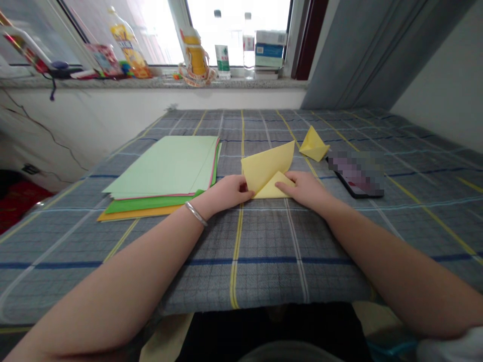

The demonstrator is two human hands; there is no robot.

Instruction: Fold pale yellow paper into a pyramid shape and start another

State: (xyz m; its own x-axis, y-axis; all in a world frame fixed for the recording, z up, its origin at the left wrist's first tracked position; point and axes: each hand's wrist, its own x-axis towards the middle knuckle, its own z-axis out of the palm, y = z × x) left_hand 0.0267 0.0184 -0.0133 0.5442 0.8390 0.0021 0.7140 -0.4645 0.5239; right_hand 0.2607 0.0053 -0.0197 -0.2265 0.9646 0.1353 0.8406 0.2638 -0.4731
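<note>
So, folded yellow paper sheet (267,171) lies between both hands, its long axis pointing away, approx. toward the far right. R hand (302,190) rests flat on small flap (272,187), not clenched; L hand (226,193) touches the left side, grip can't tell.

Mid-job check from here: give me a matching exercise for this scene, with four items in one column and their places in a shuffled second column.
Items:
1. Silver bangle
2. Pale green paper stack
3. Phone
4. Folded yellow paper

Places:
A. Touched by both the left hand and the right hand
B. On the checked cloth, right of the right hand
C. Around the left wrist
D. On top of a green sheet and an orange sheet

Pairs: 1-C, 2-D, 3-B, 4-A
</note>
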